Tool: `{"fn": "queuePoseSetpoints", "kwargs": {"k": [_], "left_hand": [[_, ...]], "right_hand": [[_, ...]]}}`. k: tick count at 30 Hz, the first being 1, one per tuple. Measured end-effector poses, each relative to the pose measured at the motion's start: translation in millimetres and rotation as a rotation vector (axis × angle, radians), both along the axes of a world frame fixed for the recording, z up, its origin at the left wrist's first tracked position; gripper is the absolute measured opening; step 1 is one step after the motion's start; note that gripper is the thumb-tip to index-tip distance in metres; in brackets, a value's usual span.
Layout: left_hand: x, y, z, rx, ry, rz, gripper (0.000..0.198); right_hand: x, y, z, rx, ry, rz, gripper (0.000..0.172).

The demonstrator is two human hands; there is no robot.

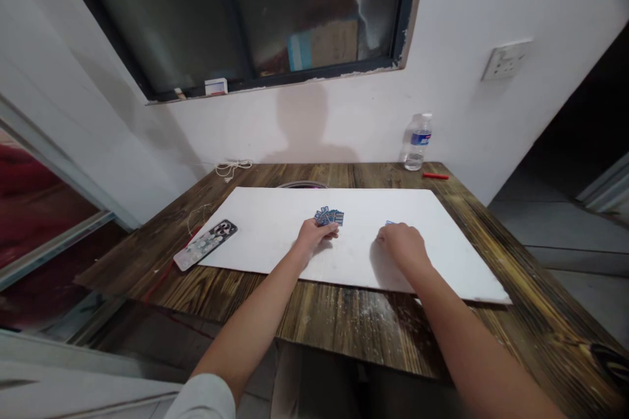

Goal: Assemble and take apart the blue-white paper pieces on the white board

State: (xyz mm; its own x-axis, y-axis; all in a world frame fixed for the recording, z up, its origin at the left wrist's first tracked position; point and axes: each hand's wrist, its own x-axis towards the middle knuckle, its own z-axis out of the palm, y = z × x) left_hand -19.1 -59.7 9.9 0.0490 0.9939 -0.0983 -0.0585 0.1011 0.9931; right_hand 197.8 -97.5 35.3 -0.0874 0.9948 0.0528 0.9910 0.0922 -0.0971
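Observation:
My left hand [317, 234] is closed around a fanned bunch of small blue circuit boards [330, 216] with pale stripes, held just above a white board [354, 258]. Off to the right, my right hand [401, 242] has its fingers pinched together over the same white board. A bit of a blue piece [389, 222], which looks like another of those circuit boards, pokes out past its fingers. The rest of that piece is hidden by the hand.
A phone in a patterned case [206, 244] overlaps the board's left edge on the wooden table [344, 321]. At the back stand a water bottle [417, 143] and, beside it, a red pen-like stick [435, 176]. A white cable [233, 168] lies at back left.

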Motion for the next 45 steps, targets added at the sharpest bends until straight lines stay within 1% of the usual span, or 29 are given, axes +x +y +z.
{"fn": "queuePoseSetpoints", "kwargs": {"k": [2,3,5,7,8,10,13,18,24,27,29,31,32,34,36,38,39,41,45], "left_hand": [[0,-1,0.4,-0.005,0.012,-0.012,0.039],[0,-1,0.8,-0.006,0.022,-0.026,0.039],[1,-3,1.8,-0.01,0.051,-0.07,0.04],[1,-5,3.2,-0.012,0.08,-0.126,0.04],[2,-6,4.1,-0.01,0.091,-0.156,0.041],[2,-8,6.0,0.008,0.108,-0.209,0.04],[2,-10,8.2,0.028,0.14,-0.259,0.038],[2,-10,8.7,0.006,0.173,-0.26,0.039],[3,-10,9.5,0.015,0.087,-0.264,0.041],[2,-8,8.6,0.04,0.053,-0.258,0.043],[1,-6,6.9,0.053,0.035,-0.225,0.044],[0,-4,4.9,0.056,0.021,-0.173,0.045],[0,-2,4.1,0.055,0.016,-0.148,0.045],[-1,-1,3.1,0.051,0.012,-0.115,0.044],[-1,-1,3.3,0.044,0.018,-0.1,0.043],[0,-2,4.5,0.041,0.028,-0.109,0.043],[0,-3,5.3,0.041,0.033,-0.122,0.043],[1,-5,6.3,0.045,0.048,-0.158,0.043],[1,-8,5.8,0.051,0.133,-0.25,0.04]], "right_hand": [[4,0,-0.9,0.088,0.036,-0.005,0.023],[4,2,-3.1,0.14,0.107,0.012,0.022],[1,5,-9.4,0.23,0.342,0.067,0.019],[-6,9,-16.6,0.281,0.603,0.133,0.021],[-10,11,-19.8,0.294,0.709,0.16,0.024],[-17,13,-24.7,0.303,0.853,0.188,0.029],[-23,13,-27.5,0.27,0.955,0.185,0.033],[-24,14,-26.2,0.19,1.075,0.14,0.038],[-25,17,-27.7,0.121,1.205,0.113,0.034],[-23,19,-30.0,0.119,1.262,0.109,0.031],[-20,21,-31.4,0.103,1.287,0.103,0.029],[-17,23,-32.0,0.058,1.256,0.097,0.027],[-15,22,-32.1,0.032,1.198,0.105,0.025],[-14,21,-31.9,0.02,0.99,0.15,0.02],[-14,18,-31.7,0.091,0.744,0.19,0.019],[-16,15,-31.6,0.195,0.598,0.188,0.017],[-17,15,-31.6,0.24,0.59,0.18,0.017],[-19,15,-31.4,0.28,0.678,0.195,0.02],[-23,16,-31.4,0.252,0.94,0.221,0.032]]}}
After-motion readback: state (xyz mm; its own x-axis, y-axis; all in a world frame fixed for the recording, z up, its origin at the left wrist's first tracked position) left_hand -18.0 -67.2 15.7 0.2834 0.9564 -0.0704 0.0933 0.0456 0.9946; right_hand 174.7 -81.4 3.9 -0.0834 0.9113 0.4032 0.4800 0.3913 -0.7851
